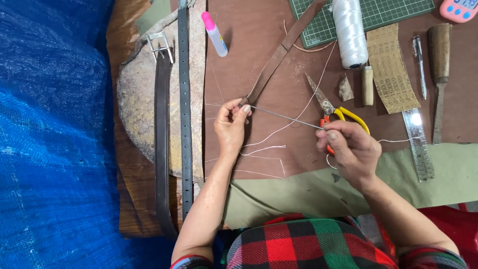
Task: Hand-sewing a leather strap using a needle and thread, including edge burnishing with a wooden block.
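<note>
Leather strap (273, 67) end is pinched in the left hand (231, 124) at frame centre, steadying it. Right hand (351, 149) grips a thin needle (286, 116), aimed at the pinch.

Two belts (172, 124) are lying side by side on a stone slab (137, 94) at the left of the surface (259, 45). A glue bottle (215, 34) is lying just right of them. Scissors (331, 112) are resting between the hands, with a thread spool (350, 32), sandpaper (391, 67), a pen (419, 65), a chisel (439, 69) and a ruler (419, 144) lying further right.

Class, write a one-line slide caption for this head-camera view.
Left hand pinches a brown leather strap end while right hand draws white thread taut.
</note>
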